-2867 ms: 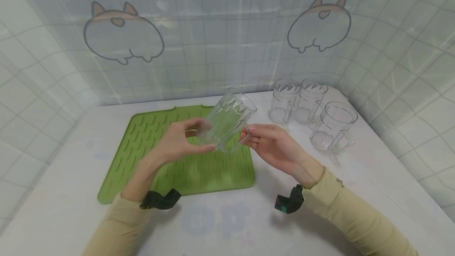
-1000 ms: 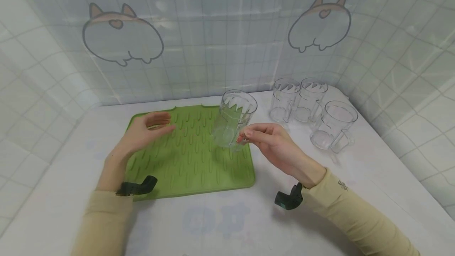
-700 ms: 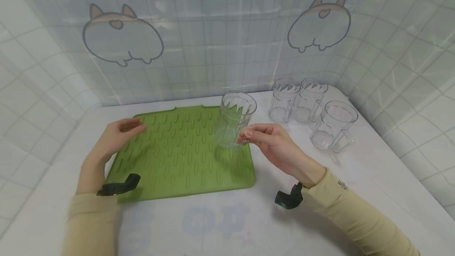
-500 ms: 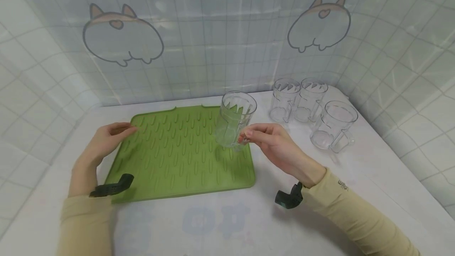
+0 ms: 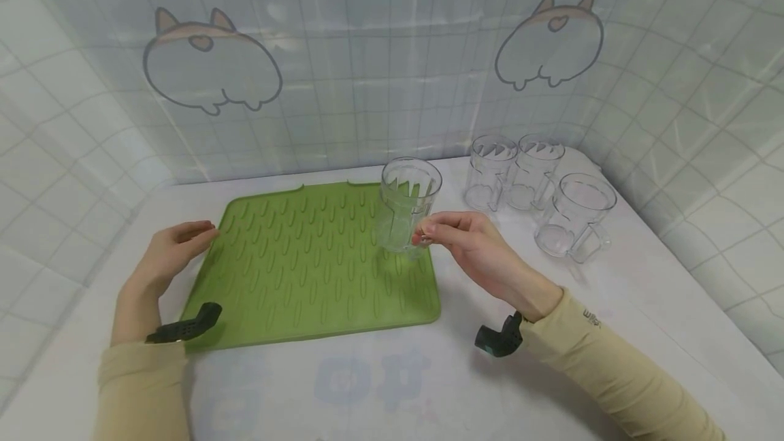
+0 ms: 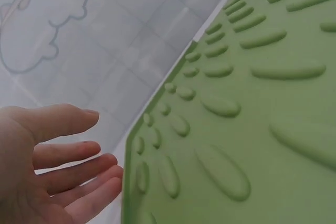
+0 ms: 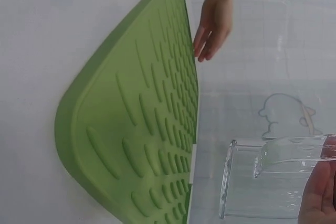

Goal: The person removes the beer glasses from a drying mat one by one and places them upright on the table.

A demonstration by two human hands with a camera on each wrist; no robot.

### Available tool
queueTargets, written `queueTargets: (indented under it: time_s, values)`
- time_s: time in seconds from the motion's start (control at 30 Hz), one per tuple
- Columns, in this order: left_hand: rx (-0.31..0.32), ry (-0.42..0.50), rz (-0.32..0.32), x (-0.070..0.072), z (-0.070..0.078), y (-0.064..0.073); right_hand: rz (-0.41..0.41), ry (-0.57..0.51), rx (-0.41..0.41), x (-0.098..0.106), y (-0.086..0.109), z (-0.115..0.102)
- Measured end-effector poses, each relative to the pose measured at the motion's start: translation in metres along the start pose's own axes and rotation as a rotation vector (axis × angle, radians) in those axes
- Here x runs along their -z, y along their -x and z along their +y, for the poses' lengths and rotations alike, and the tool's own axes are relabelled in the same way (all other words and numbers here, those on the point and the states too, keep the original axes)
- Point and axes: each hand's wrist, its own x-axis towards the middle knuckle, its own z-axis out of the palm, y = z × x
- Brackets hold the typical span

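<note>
My right hand [image 5: 478, 243] pinches the handle of a clear glass mug [image 5: 398, 223]. The mug stands upright with its wide rim on top, in front of the mat's right part in the head view. Seen from the right wrist, the mug [image 7: 262, 198] hangs above the level of the green ridged mat [image 7: 105, 114]. Beside the mat's left edge is my left hand [image 5: 165, 254], holding nothing. In the left wrist view its fingers [image 6: 79, 174] are loosely bent, tips close to the mat's raised border.
Two clear mugs [image 5: 490, 172] stand side by side at the back right. A third mug [image 5: 572, 216] is nearer, its handle turned to the right. Tiled-pattern walls enclose the white table [image 5: 367, 386] at the back and sides.
Earlier both hands held the mug tilted. The left hand has let go and moved left, past the mat's edge. The mug has come upright in the right hand, which has barely moved.
</note>
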Motion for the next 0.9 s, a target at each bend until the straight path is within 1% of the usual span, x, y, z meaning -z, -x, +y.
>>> queueTargets:
  time_s: [0.07,0.23,0.33,0.5,0.6,0.67,0.83,0.9]
  values:
    - [-0.009,0.028,0.02,0.0,-0.006,0.0,0.002,0.005,0.001,0.0,-0.001,0.001]
    - [-0.058,0.156,0.056,-0.003,-0.019,0.0,0.003,0.009,-0.002,0.001,-0.001,0.002]
    - [-0.085,0.235,0.053,-0.005,-0.025,-0.001,0.003,0.01,-0.005,0.001,0.0,0.003]
    - [-0.104,0.307,0.043,-0.007,-0.035,-0.004,0.017,0.01,-0.012,0.002,0.001,0.005]
    - [-0.119,0.32,0.046,-0.007,-0.039,-0.005,0.029,0.017,-0.014,0.004,0.002,0.008]
    - [-0.127,0.345,0.051,-0.007,-0.041,-0.005,0.033,0.023,-0.01,0.006,0.002,0.009]
    - [-0.133,0.449,0.053,-0.007,-0.042,-0.004,0.04,0.025,0.0,0.007,0.003,0.01]
    - [-0.131,0.478,0.052,-0.008,-0.043,-0.003,0.044,0.024,0.002,0.008,0.003,0.01]
